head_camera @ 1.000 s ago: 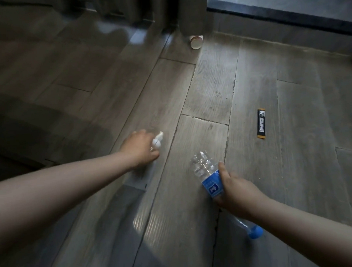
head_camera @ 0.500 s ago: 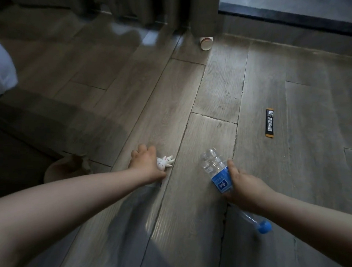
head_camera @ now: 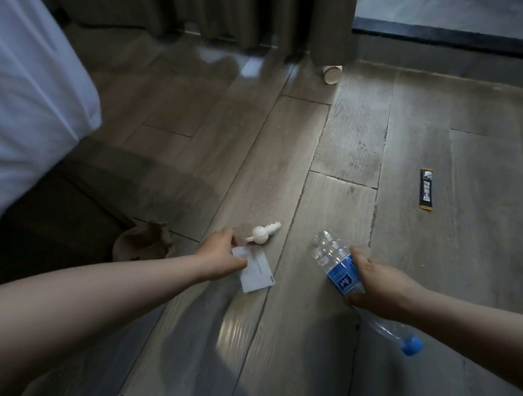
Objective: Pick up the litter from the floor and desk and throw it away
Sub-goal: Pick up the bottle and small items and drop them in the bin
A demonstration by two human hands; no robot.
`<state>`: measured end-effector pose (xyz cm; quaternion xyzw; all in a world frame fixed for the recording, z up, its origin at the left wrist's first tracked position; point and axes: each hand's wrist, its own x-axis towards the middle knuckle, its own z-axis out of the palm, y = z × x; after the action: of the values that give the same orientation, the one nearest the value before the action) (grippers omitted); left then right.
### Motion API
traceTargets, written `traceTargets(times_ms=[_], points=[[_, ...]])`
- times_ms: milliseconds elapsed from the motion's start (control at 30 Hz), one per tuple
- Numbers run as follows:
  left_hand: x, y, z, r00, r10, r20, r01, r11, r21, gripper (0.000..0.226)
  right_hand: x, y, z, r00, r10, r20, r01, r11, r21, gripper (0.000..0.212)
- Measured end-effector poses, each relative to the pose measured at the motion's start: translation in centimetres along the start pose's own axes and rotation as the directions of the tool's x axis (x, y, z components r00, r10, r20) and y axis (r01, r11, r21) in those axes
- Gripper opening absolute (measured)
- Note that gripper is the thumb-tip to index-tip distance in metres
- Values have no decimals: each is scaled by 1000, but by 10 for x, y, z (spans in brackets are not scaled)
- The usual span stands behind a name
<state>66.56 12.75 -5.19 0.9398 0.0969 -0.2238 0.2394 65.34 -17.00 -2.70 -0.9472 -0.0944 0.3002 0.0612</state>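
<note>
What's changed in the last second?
The left hand has drawn back from the small white toy and now pinches a white paper slip. The right hand still grips the plastic bottle; black sachet and paper cup lie untouched.

Bedroom: bed (head_camera: 22, 104), curtains (head_camera: 244, 14).

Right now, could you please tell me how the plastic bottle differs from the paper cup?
The plastic bottle is clear with a blue label and cap; the paper cup is pale and opaque. The bottle is gripped in the right hand; the cup lies untouched on the floor beside the curtain. Both are drink containers.
</note>
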Motion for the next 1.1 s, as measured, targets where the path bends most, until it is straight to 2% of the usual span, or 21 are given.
traceTargets(times_ms=[100, 200, 300, 400, 633, 800, 933, 1100], points=[[-6, -5, 4, 1000, 11, -2, -11, 1000, -4, 78, 3, -9, -2, 1000, -6, -1, 6, 1000, 0, 101], [-3, 1, 5, 987, 159, -2, -159, 983, 93, 104, 6, -11, -4, 1000, -2, 3, 2, 1000, 5, 102], [11, 19, 5, 960, 279, -3, -270, 932, 240, 88, 7, -9, -4, 1000, -11, 4, 11, 1000, 23, 102], [29, 38, 5, 969, 245, -23, -229, 931, 285, 71, 5, -7, -4, 1000, -27, 6, 27, 999, 36, 100], [36, 53, 14, 979, 193, 62, -203, 935, 291, 38, 7, -3, -1, 999, -44, -5, 44, 998, 45, 100], [15, 31, 5, 964, 251, 88, -265, 917, 297, 36, 9, -2, 1, 999, -42, -7, 42, 999, 32, 101], [-1, 11, 4, 968, 196, 157, -239, 912, 335, 37, 10, -2, 1, 999, -34, 3, 34, 999, 15, 101], [-6, 14, 7, 953, 249, 172, -297, 874, 383, 63, 10, -3, 1, 1000, -19, 9, 19, 1000, 5, 102]])
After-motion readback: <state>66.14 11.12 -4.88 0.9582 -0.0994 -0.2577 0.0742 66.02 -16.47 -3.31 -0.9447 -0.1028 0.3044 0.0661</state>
